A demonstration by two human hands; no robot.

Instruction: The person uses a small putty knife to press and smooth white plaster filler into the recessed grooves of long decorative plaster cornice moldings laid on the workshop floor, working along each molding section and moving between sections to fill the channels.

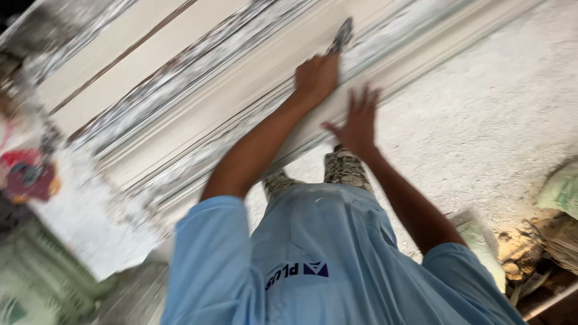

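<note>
On the long white moulding point(198, 114), my left hand point(316, 77) fists a scraper point(341, 37); my right hand point(358, 123) presses flat, fingers spread.

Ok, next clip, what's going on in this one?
A person in a light blue shirt bends over a long cream moulding with ridged, plaster-crusted grooves, lying on a white, dusty floor. The left hand grips a small scraper-like tool pressed against the moulding's surface. The right hand rests open, fingers spread, on the moulding's near edge. The picture is blurred, so the tool's exact kind is hard to tell. Sacks lie at the right edge.
</note>
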